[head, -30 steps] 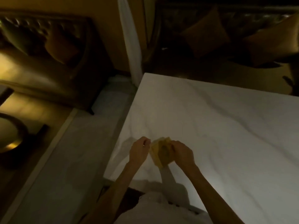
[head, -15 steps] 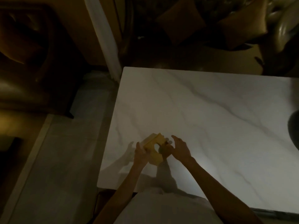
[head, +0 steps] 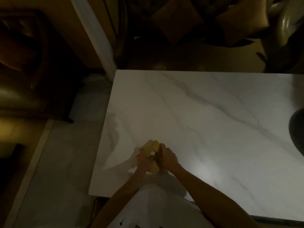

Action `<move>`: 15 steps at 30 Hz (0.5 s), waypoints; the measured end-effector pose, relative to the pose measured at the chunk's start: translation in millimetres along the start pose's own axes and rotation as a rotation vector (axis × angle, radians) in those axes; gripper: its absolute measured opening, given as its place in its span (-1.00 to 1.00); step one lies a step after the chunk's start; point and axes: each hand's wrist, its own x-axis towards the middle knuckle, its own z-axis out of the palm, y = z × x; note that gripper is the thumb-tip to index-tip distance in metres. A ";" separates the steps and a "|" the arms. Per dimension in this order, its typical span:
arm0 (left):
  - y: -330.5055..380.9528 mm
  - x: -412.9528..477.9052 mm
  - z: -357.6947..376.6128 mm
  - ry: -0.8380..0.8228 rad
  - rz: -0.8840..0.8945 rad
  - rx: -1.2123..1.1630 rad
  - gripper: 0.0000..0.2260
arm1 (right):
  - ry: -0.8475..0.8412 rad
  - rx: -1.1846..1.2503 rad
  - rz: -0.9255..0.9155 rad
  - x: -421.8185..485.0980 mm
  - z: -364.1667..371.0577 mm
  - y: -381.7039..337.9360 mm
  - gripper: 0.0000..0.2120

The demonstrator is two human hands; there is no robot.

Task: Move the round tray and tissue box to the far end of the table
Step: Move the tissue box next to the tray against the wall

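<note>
A small yellow tissue box (head: 151,148) sits near the front left of the white marble table (head: 205,112). My left hand (head: 144,159) grips its left side and my right hand (head: 167,157) grips its right side. The box has an oval opening on top, partly covered by my fingers. At the right edge of the view a dark round shape, probably the round tray (head: 297,130), lies on the table, mostly cut off.
A dark sofa with cushions (head: 177,18) stands beyond the table's far edge. A white post (head: 97,38) rises at the far left corner. Tiled floor (head: 57,162) and a dark armchair (head: 24,63) lie to the left.
The view has swung right, bringing the dark round shape into sight. Both hands have closed around the box's sides; half a second ago the right hand's fingers were spread.
</note>
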 end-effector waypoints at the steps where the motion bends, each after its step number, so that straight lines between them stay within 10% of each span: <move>1: 4.9 -7.6 8.0 0.009 0.010 -0.004 -0.23 | 0.018 -0.001 0.001 -3.3 -6.2 10.1 -0.50; 15: 136.8 -173.6 211.5 0.038 0.237 0.254 -0.49 | 0.272 0.347 -0.132 -115.2 -150.0 245.0 -0.58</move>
